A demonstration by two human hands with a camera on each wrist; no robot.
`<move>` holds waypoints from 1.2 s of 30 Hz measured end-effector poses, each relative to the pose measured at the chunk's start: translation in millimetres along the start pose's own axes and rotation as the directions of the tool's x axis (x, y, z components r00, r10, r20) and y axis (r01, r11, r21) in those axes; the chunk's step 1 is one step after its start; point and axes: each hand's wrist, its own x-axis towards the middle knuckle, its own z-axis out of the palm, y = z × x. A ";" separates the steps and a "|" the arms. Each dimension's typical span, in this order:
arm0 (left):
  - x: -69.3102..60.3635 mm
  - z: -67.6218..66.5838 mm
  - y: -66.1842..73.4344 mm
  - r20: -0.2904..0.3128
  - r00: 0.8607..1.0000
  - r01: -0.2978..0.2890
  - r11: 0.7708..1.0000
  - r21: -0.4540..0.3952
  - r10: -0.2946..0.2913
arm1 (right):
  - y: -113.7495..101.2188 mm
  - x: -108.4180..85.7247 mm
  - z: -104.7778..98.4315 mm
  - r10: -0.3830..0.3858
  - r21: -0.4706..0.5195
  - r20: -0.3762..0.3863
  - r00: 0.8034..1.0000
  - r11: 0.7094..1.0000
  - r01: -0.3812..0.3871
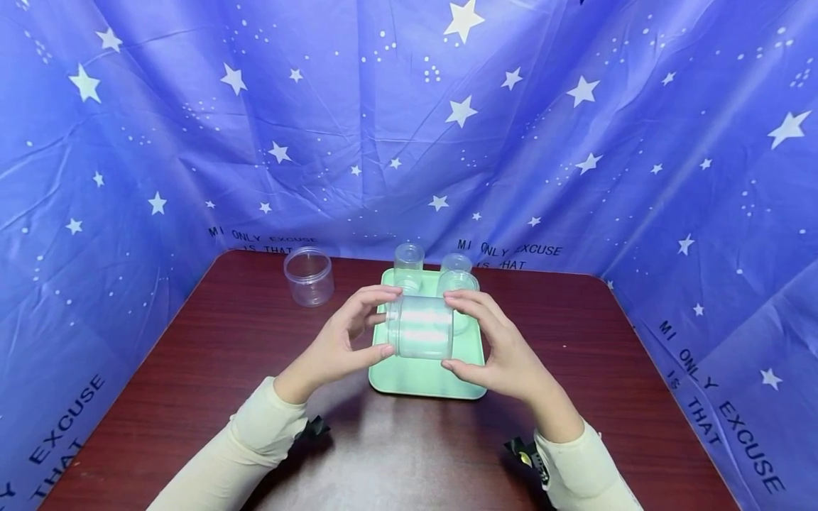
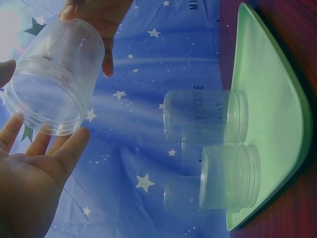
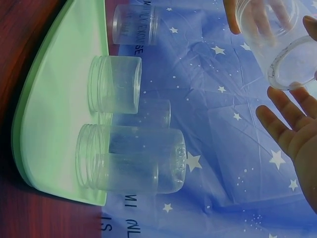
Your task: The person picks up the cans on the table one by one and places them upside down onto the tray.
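Filling the lower scene, the reddish table (image 1: 192, 369) bore a green tray (image 1: 422, 382), its back rim near the table's far edge. Above it, the left hand (image 1: 335, 349) gripped the threaded mouth end of a clear jar (image 1: 424, 330) between thumb and fingers, the right hand (image 1: 508, 355) the base, seemingly to balance its wide, sideways body. Behind, standing jars (image 2: 233, 178), the nearer ones mouth-down, probably sat so for stability. Open air separated them from the clear jar, with room toward the tray's front edge.
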 end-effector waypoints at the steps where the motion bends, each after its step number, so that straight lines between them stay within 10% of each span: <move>1: 0.0 -0.3 0.3 0.000 1.000 -0.002 1.000 -0.002 0.002 | -0.1 0.3 0.0 -0.001 0.001 0.000 1.000 1.000 0.001; 36: 2.6 -11.9 3.0 -0.003 0.998 -0.064 0.995 0.072 0.064 | -1.6 -3.0 -9.9 0.043 -0.031 -0.012 0.999 0.999 -0.043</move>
